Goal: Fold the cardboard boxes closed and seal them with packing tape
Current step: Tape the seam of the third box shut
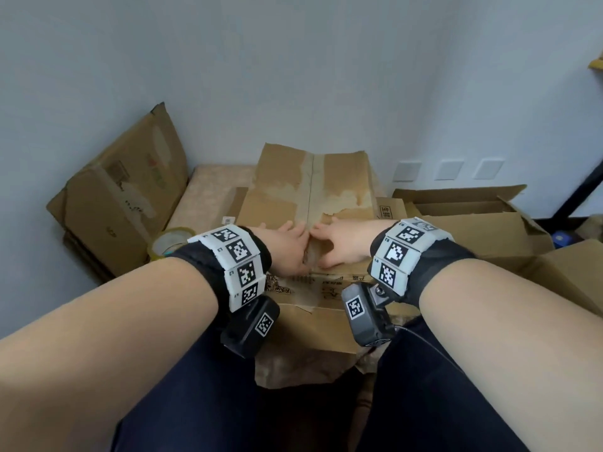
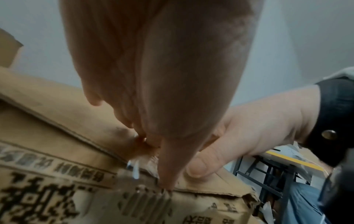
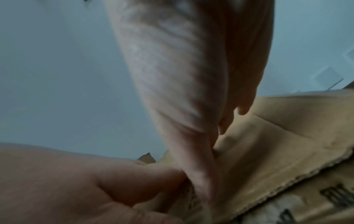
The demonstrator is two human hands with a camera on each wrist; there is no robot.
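Note:
A worn cardboard box (image 1: 339, 184) stands in front of me, its two top flaps folded down and meeting at a centre seam with old tape residue. My left hand (image 1: 290, 246) and right hand (image 1: 346, 246) lie side by side on the near end of that seam, one on each flap, pressing down. In the left wrist view the left hand (image 2: 172, 75) rests its edge on the box (image 2: 47, 121), and the right hand (image 2: 258, 128) presses its thumb on the flap. The right wrist view shows the right hand (image 3: 182, 75) on the flap (image 3: 277, 136). A packing tape roll (image 1: 169, 243) sits left of the box.
A flattened cardboard box (image 1: 124, 197) leans against the wall at the left. Open boxes (image 1: 473, 216) crowd the right side, with another carton corner (image 1: 574, 272) near my right arm. A beige surface (image 1: 208, 190) carries the box. A dark pole (image 1: 584, 184) slants at the far right.

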